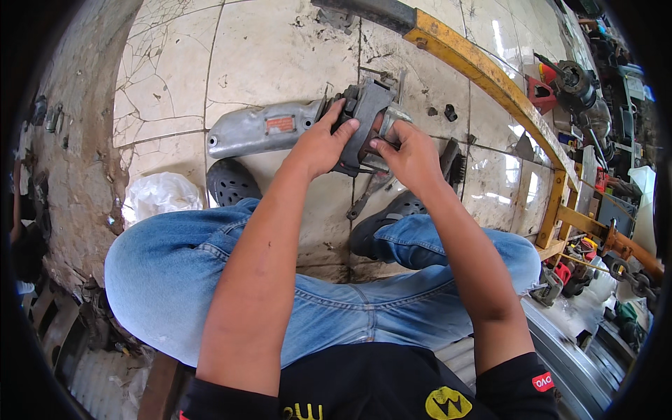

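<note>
A dark grey, blocky metal part [369, 112] with a reddish-brown inner face is held up over the floor between my feet. My left hand [323, 142] grips its left side, thumb on top and fingers wrapped round the edge. On the right, my right hand [413, 155] is closed with thumb and bent fingers at the part's inner side, against a lighter metal piece [397, 115]; my fingers partly hide it. Just left of the part lies a long silvery metal cover [262, 130] with an orange label. Below it, a flat metal tool [369, 194] lies on the tiles.
A yellow metal frame [483, 61] arches from the top to the right. A clear plastic bag [162, 196] lies by my left shoe [233, 183]. Near my right shoe [383, 222] is a dark brush-like piece [456, 168]. Tools and machine parts crowd the far right.
</note>
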Demonstrator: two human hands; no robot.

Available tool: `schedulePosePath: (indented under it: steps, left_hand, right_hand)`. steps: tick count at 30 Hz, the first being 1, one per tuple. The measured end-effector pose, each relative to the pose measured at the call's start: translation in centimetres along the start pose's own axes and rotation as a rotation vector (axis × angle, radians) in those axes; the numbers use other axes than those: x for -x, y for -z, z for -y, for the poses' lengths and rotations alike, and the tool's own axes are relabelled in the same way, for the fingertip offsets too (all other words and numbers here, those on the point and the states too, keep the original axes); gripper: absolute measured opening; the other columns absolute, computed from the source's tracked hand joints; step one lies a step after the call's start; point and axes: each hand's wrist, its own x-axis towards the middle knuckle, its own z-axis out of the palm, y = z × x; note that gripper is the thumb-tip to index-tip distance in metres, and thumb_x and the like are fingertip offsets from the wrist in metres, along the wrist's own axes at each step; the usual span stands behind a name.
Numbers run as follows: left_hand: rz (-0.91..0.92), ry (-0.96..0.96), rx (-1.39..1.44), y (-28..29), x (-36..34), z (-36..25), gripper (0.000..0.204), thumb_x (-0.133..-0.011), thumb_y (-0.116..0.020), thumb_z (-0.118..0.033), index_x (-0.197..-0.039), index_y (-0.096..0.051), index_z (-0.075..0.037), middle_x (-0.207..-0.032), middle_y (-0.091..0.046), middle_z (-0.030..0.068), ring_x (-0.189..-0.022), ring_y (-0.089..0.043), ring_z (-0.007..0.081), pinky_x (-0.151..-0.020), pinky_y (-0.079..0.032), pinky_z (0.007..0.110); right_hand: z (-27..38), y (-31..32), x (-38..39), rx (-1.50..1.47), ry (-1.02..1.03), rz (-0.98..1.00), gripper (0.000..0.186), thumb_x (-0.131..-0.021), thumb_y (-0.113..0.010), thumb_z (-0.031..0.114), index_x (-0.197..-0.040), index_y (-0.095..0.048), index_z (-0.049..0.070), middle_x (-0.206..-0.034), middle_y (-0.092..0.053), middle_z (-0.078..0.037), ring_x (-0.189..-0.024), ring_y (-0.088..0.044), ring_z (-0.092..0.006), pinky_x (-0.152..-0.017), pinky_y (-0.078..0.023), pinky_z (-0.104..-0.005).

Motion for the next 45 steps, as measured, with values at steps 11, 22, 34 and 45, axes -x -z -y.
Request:
schedulePosePath:
  steps: [11,22,34,45]
  left_hand:
    - [0.002,-0.011,-0.035,0.1,0.0,-0.1,0.072,-0.098,-0.051,-0.051,-0.153,-0.030,-0.011,-0.152,-0.041,0.0185,-0.138,-0.042,0.0347,-0.112,-0.034,0.037]
    - [0.007,0.019,0.005,0.1,-0.2,-0.1,0.071,-0.097,-0.051,-0.053,-0.154,-0.031,-0.015,-0.146,-0.048,0.0202,-0.133,-0.048,0.0369,-0.108,-0.039,0.039]
    - [0.011,0.031,0.013,-0.2,-0.2,-0.1,0.071,-0.097,-0.052,-0.054,-0.154,-0.031,-0.017,-0.143,-0.050,0.0220,-0.132,-0.049,0.0369,-0.108,-0.039,0.038]
    - [0.000,0.027,0.030,-0.1,-0.1,0.2,0.071,-0.097,-0.053,-0.052,-0.154,-0.031,-0.014,-0.142,-0.051,0.0234,-0.131,-0.051,0.0358,-0.107,-0.039,0.037]
  right_hand:
    - [0.5,-0.2,0.8,0.025,0.064,-0.074,0.030,-0.082,-0.076,0.026,-0.081,-0.058,0.003,-0.083,-0.063,-0.017,-0.082,-0.062,-0.0390,-0.068,-0.048,-0.0461]
    - [-0.3,-1.5,2.5,0.209,0.199,-0.073,0.022,-0.085,-0.071,0.027,-0.090,-0.057,0.010,-0.089,-0.060,-0.008,-0.079,-0.063,-0.0352,-0.064,-0.050,-0.0456]
    - [-0.5,-1.2,3.5,0.167,0.283,-0.103,0.018,-0.084,-0.071,0.019,-0.090,-0.057,0.010,-0.091,-0.058,-0.008,-0.079,-0.063,-0.0343,-0.064,-0.049,-0.0447]
    - [-0.9,-1.7,2.5,0.164,0.354,-0.182,0.017,-0.084,-0.071,0.020,-0.086,-0.056,0.011,-0.087,-0.057,-0.008,-0.075,-0.062,-0.0346,-0.060,-0.049,-0.0451]
